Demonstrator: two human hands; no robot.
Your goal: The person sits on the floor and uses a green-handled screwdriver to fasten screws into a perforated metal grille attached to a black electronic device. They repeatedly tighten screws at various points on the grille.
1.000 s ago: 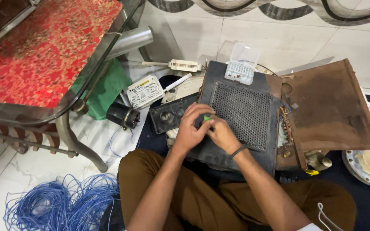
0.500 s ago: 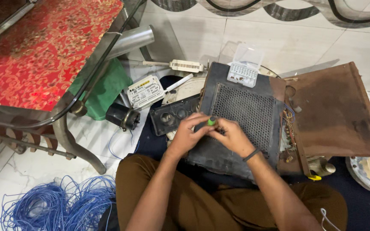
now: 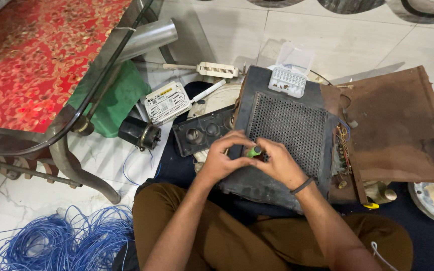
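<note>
Head view: the left hand (image 3: 220, 156) and right hand (image 3: 276, 163) meet over the dark metal case (image 3: 277, 135), both grips pinched narrow around a small green-handled tool (image 3: 253, 151) (tip hidden), which sits at the case's 7 o'clock edge. The case leans on the lap, steadied. Blue wire coil (image 3: 61, 238) lies at 8 o'clock.

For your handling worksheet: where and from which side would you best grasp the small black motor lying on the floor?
Grip the black motor across its round body, coming from above: it lies on its side, its shaft end faces right, and the green cloth and table leg crowd its left.
</note>
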